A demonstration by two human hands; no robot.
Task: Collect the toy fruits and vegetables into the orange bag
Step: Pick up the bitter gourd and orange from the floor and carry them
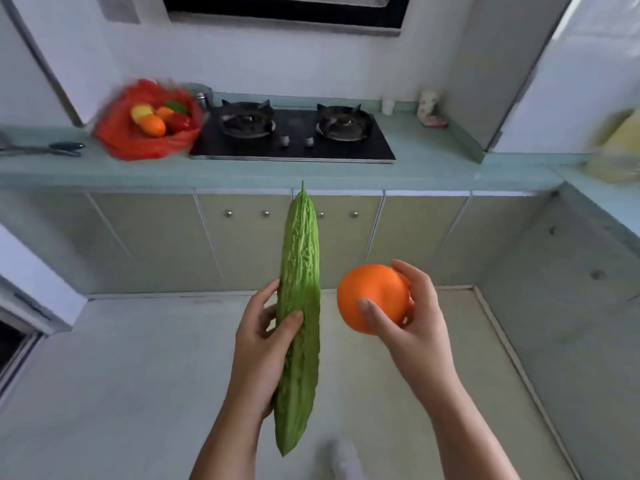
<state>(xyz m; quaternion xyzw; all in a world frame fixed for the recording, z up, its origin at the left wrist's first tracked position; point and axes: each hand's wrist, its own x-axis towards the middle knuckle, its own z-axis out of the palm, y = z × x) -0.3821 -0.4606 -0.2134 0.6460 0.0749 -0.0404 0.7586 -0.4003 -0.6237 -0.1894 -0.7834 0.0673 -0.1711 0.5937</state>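
Note:
My left hand [261, 336] grips a long bumpy green toy bitter gourd [299, 271] around its middle, pointed end up. My right hand [405, 317] holds a round toy orange [375, 294] by its side and underside. Both are held over the floor, well short of the counter. The orange bag [117, 140] lies open on the counter at the far left, beside the stove. Inside it are several toy fruits [159, 117]: yellow, orange, red and green pieces.
A black two-burner gas stove [294, 133] sits mid-counter. Scissors [52, 148] lie left of the bag. A small cup [388, 106] and a figurine [429, 109] stand at the back right. Something blurred and yellow [620, 147] sits at the right. Cabinet doors [242, 244] run under the counter.

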